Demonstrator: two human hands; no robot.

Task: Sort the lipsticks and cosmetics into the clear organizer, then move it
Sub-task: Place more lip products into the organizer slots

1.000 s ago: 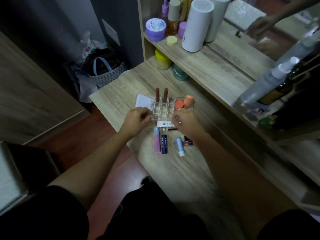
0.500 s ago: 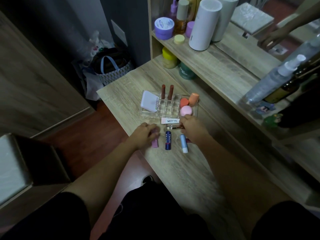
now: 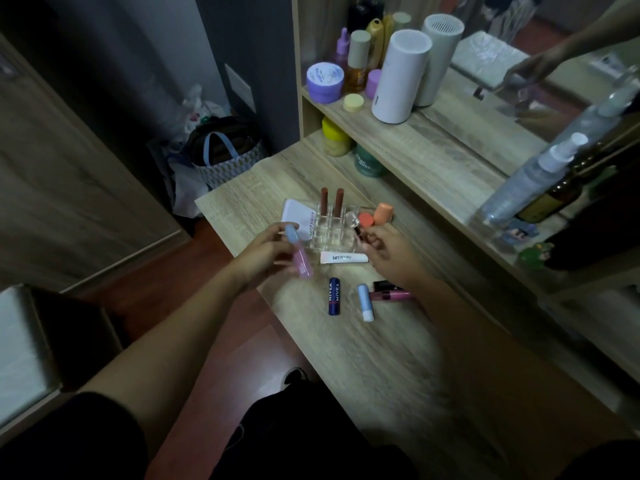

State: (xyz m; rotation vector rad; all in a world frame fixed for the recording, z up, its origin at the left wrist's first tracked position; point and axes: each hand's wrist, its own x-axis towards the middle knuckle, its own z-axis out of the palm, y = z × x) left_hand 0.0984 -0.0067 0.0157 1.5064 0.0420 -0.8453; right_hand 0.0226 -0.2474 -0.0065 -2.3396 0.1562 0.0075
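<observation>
The clear organizer (image 3: 327, 232) stands on the wooden table (image 3: 363, 358) with two brown lipsticks (image 3: 331, 201) upright in its back cells, a white compact (image 3: 298, 216) at its left and orange sponges (image 3: 375, 215) at its right. My left hand (image 3: 266, 252) holds a pink tube with a blue cap (image 3: 299, 258) just left of the organizer. My right hand (image 3: 388, 251) holds a small dark lipstick with a clear cap (image 3: 355, 225) over the organizer's right side. A white lip tube (image 3: 343, 257), a navy lip balm (image 3: 334, 296), a light blue balm (image 3: 365, 302) and a pink gloss (image 3: 391, 294) lie on the table.
A shelf (image 3: 415, 147) behind the table carries jars, bottles and a white cylinder (image 3: 398, 76). A spray bottle (image 3: 533, 174) stands at the right before a mirror. A bag (image 3: 225, 157) sits on the floor left of the table.
My left hand has lifted the pink tube off the table. My right hand has picked up the small dark lipstick and raised it to the organizer's right side.
</observation>
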